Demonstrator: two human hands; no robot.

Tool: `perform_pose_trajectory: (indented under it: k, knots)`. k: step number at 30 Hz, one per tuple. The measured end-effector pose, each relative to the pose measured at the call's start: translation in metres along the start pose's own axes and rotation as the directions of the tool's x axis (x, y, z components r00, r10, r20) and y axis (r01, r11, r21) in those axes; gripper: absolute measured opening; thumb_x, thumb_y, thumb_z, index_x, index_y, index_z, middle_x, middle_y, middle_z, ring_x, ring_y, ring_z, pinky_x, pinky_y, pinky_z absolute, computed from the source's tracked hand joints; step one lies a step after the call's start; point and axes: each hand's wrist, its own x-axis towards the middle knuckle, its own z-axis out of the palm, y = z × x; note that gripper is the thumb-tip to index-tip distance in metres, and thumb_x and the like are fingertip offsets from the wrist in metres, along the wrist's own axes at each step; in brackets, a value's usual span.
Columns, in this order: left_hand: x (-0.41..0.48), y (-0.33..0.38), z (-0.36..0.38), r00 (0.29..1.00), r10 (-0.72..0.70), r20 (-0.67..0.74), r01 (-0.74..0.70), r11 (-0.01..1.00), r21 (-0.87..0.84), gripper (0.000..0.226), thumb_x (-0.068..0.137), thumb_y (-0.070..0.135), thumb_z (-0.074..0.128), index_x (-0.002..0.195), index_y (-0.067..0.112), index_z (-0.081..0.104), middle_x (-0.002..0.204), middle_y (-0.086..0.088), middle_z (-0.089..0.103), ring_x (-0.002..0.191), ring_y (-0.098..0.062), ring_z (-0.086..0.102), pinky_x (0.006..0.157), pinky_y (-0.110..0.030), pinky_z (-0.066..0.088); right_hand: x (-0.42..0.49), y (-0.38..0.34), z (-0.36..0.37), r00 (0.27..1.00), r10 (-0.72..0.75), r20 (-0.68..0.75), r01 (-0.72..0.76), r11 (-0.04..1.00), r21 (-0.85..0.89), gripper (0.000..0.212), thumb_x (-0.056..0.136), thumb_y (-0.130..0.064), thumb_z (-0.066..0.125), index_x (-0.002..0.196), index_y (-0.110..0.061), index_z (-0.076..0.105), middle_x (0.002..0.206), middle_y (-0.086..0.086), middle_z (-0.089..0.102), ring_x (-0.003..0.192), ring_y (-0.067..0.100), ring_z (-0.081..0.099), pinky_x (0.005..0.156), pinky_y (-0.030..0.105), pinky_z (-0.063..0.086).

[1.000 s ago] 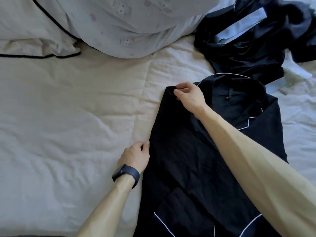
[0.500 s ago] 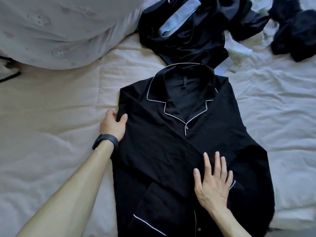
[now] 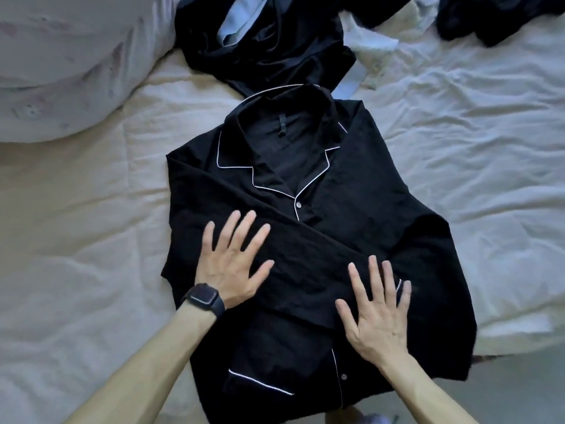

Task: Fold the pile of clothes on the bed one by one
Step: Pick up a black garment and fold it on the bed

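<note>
A black pyjama shirt [image 3: 351, 191] with white piping lies face up on the white bed [image 3: 91, 240], collar pointing away from me. Its left sleeve is folded diagonally across the chest. My left hand [image 3: 232, 264], with a dark watch on the wrist, presses flat on that folded sleeve with fingers spread. My right hand [image 3: 379, 310] lies flat on the sleeve's lower end near the cuff, fingers straight. A pile of dark clothes [image 3: 269, 41] with pale blue trim lies just beyond the collar.
A large pale pillow [image 3: 70, 62] fills the upper left. Another dark garment [image 3: 495, 16] sits at the upper right, with a crumpled white piece [image 3: 376, 47] beside the pile. The bed's near edge [image 3: 519, 341] runs at the lower right.
My left hand let go of the shirt's left edge and moved onto the folded sleeve, now flat. My right hand stayed flat on the sleeve. The view shifted slightly.
</note>
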Motion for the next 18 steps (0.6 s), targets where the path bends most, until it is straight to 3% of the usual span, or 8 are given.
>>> perform_pose_trajectory:
  k: [2, 7, 10, 13, 14, 16, 18]
  knots:
    - [-0.021, 0.013, 0.019, 0.987, 0.079, 0.143, -0.086, 0.996, 0.040, 0.074, 0.087, 0.075, 0.036, 0.154, 0.042, 0.031, 0.167, 0.000, 0.017, 0.153, -0.031, 0.013, 0.114, -0.070, 0.007, -0.008, 0.000, 0.005, 0.996, -0.086, 0.027, 0.087, 0.996, -0.034, 0.074, 0.093, -0.064, 0.040, 0.158, -0.032, 0.028, 0.170, 0.007, 0.014, 0.156, 0.033, 0.010, 0.119, 0.066, 0.006]
    - [-0.037, 0.002, 0.047, 0.952, -0.071, 0.299, 0.036, 0.992, 0.119, 0.081, 0.082, 0.090, 0.015, 0.154, 0.055, 0.000, 0.167, 0.010, -0.008, 0.154, -0.029, -0.011, 0.107, -0.077, -0.005, -0.010, 0.025, 0.020, 0.973, 0.053, 0.224, -0.032, 0.995, -0.099, 0.077, 0.094, -0.075, 0.022, 0.161, -0.039, 0.010, 0.171, 0.002, -0.007, 0.157, 0.028, -0.009, 0.118, 0.070, 0.006]
    - [-0.045, 0.014, 0.036, 0.948, -0.122, 0.296, 0.095, 0.990, 0.103, 0.079, 0.085, 0.086, 0.014, 0.155, 0.051, 0.003, 0.168, 0.006, -0.009, 0.154, -0.023, -0.012, 0.111, -0.072, -0.007, -0.012, 0.031, 0.008, 0.966, 0.005, 0.260, 0.005, 0.999, -0.037, 0.077, 0.094, -0.075, 0.023, 0.160, -0.042, 0.002, 0.170, -0.001, -0.012, 0.156, 0.023, -0.017, 0.120, 0.065, -0.002]
    - [-0.095, 0.041, 0.020, 0.912, -0.385, 0.138, 0.401, 0.908, -0.117, 0.076, 0.088, 0.075, 0.037, 0.155, 0.042, 0.022, 0.167, 0.000, 0.007, 0.154, -0.023, 0.006, 0.118, -0.060, -0.003, -0.035, 0.052, -0.018, 0.979, 0.163, 0.122, -0.182, 0.968, 0.170, 0.080, 0.090, -0.070, 0.037, 0.160, -0.035, 0.018, 0.170, 0.004, 0.005, 0.157, 0.023, -0.002, 0.121, 0.057, 0.004]
    - [-0.120, 0.053, 0.018, 0.849, -0.523, 0.079, 0.526, 0.820, -0.224, 0.076, 0.086, 0.069, 0.046, 0.153, 0.036, 0.029, 0.165, -0.004, 0.014, 0.152, -0.026, 0.015, 0.118, -0.058, 0.004, -0.045, 0.066, -0.025, 0.956, 0.280, 0.086, -0.293, 0.922, 0.253, 0.083, 0.088, -0.070, 0.040, 0.158, -0.031, 0.023, 0.169, 0.006, 0.010, 0.156, 0.025, 0.006, 0.122, 0.056, 0.009]
    - [-0.173, 0.079, 0.017, 0.643, -0.766, -0.005, 0.695, 0.587, -0.415, 0.077, 0.084, 0.061, 0.053, 0.148, 0.022, 0.038, 0.157, -0.014, 0.029, 0.143, -0.035, 0.030, 0.114, -0.057, 0.021, -0.066, 0.097, -0.035, 0.849, 0.518, 0.110, -0.515, 0.759, 0.399, 0.095, 0.079, -0.076, 0.044, 0.157, -0.024, 0.025, 0.164, 0.013, 0.019, 0.151, 0.033, 0.018, 0.121, 0.057, 0.017]
    - [-0.222, 0.106, 0.026, 0.409, -0.911, 0.045, 0.776, 0.321, -0.543, 0.080, 0.081, 0.067, 0.053, 0.141, 0.016, 0.042, 0.144, -0.018, 0.044, 0.132, -0.041, 0.041, 0.107, -0.055, 0.033, -0.084, 0.130, -0.036, 0.726, 0.650, 0.224, -0.662, 0.573, 0.483, 0.108, 0.067, -0.081, 0.050, 0.153, -0.020, 0.028, 0.156, 0.016, 0.032, 0.144, 0.037, 0.032, 0.117, 0.056, 0.028]
